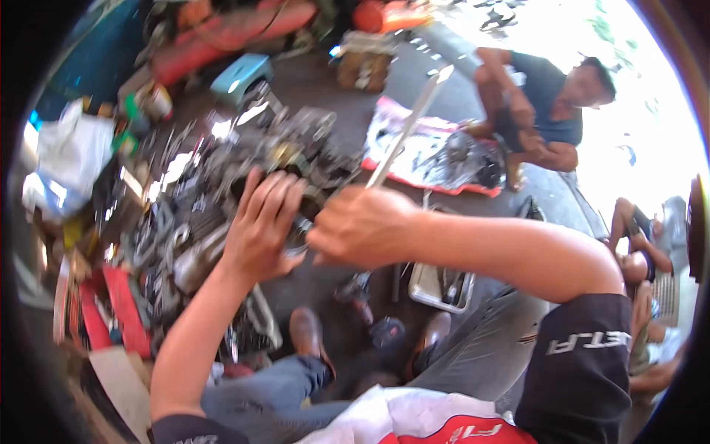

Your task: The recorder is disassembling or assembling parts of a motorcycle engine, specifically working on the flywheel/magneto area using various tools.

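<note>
In my closed right hand (370, 226) is a long, flat silver metal bar (407, 133), which sticks up and away to the right from the top of my fist. Close beside it, my left hand (262, 226) has its fingers bent round a shiny, round metal part (299, 229). My hands hide most of this part, and blur keeps its exact kind from showing. Just beyond my fingers lies a heap of greasy engine parts (296, 140). Whether the lower end of the bar touches the round part cannot be made out.
A crouching person (547, 111) works at the right, beside a red-edged mat (347, 167) bearing dark parts. A metal tray (466, 303) lies near my knee. Loose tools (174, 222) and a red toolbox (126, 311) are at left; a blue stool (240, 74) stands beyond.
</note>
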Available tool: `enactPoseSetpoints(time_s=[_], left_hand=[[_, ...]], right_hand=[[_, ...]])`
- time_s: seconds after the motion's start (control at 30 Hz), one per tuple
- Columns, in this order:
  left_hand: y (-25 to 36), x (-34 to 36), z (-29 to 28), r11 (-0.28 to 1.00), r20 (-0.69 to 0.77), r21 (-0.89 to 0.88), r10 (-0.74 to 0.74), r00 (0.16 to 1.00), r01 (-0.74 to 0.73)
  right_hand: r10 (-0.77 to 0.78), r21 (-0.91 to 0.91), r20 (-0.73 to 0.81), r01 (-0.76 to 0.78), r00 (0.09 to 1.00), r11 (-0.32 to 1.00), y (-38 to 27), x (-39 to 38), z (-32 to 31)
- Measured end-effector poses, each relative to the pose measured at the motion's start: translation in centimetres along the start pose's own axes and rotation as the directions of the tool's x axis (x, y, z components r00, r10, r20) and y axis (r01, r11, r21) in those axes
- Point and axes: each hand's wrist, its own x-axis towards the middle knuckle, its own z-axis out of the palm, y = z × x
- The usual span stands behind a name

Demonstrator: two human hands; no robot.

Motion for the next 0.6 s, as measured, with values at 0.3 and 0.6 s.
enactPoseSetpoints(time_s=[0.3,0.6], left_hand=[[0.4,0.3,-0.6,0.997,0.062,0.058,-0.055,0.997,0.052],[1.3,0.3,-2.3,0.980,0.228,0.175,-0.136,0.964,0.097]], right_hand=[[0.096,-0.182,-0.104,-0.114,0.990,0.977,15.3,-7.5,-6.6],[0.141,-0.192,-0.280,-0.199,0.950,0.961,15.8,-8.0,-5.0]])
